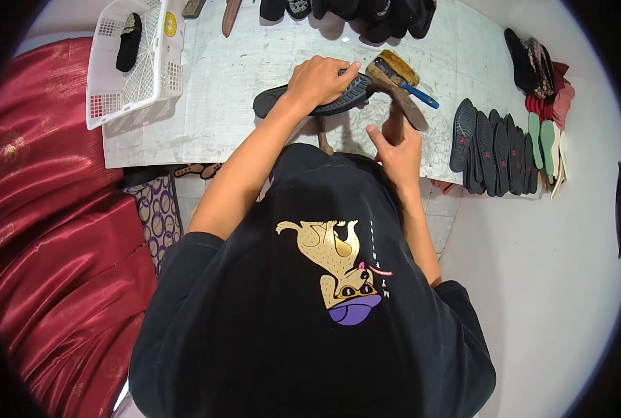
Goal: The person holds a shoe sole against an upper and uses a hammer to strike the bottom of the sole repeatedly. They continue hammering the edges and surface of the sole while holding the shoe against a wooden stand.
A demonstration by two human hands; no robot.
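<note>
Shoe [358,92] of black material, with ridged sole turned upward, is near the front edge of the bench [216,80]. The left hand [313,82] grasps it and covers its middle part. The right hand [400,152] holds a hammer [411,111] with long, dark, slightly curved head; its handle is mostly hidden. What supports the shoe is hard to make out.

- Black shoe sole [349,95], ridged face up, set roughly lengthwise along the near edge of the table [216,90], its left end a little closer to that edge.
- Hammer [409,110], its dark, worn head slanting by the sole's right end, the handle mostly hidden; I can't tell whether they touch.
</note>
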